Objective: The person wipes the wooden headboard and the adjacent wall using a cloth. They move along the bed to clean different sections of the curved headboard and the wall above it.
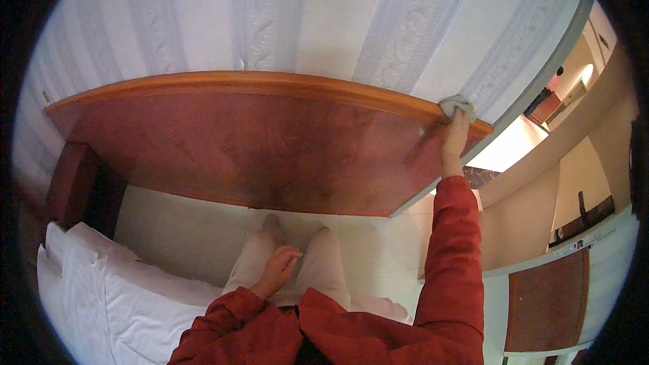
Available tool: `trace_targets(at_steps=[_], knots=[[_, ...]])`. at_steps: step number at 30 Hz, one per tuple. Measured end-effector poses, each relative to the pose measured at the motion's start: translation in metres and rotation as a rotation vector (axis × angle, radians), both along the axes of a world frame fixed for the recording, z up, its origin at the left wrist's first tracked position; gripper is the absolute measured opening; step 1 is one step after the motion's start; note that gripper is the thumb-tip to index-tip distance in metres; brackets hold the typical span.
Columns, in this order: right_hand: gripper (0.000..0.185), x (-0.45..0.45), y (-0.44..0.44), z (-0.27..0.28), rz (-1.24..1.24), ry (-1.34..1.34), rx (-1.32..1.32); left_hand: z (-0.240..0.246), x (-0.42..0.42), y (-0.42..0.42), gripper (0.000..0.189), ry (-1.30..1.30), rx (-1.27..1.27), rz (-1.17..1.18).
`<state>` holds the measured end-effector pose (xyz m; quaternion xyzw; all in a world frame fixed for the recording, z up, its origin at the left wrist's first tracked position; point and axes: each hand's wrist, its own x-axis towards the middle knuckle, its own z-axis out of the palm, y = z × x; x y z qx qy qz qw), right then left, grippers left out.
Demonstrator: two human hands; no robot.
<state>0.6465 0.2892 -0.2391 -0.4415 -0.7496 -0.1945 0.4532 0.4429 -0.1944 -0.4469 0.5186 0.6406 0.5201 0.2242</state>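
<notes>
A long reddish-brown wooden headboard panel (243,142) with a lighter top rail stands against striped, embossed wallpaper (324,15). With my right arm stretched out, my right hand (459,129) presses a pale grey-green cloth (456,105) onto the rail near its right end. Some of its fingers are hidden by the cloth. My left hand (279,266) hangs in front of my thighs, fingers loosely curled and apart, touching neither the panel nor the cloth.
White bedding (127,299) lies at the lower left, beside a dark wooden cabinet (73,180). Pale floor tiles (177,228) run below the panel. At the right are a door frame edge (537,73) and a doorway, with another person (545,94) far beyond.
</notes>
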Motion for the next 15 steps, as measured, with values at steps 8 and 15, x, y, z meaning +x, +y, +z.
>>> trace_targets(at_steps=[8, 15], knots=[[0.029, 0.017, 0.024, 0.072, 0.213, 0.88, -0.446, -0.009, -0.003, 0.005, 0.015, 0.036, 0.067, 0.005], [0.04, -0.018, 0.006, 0.203, 0.287, 0.261, 0.347, 0.008, -0.002, 0.008, 0.015, -0.038, 0.048, 0.04]])
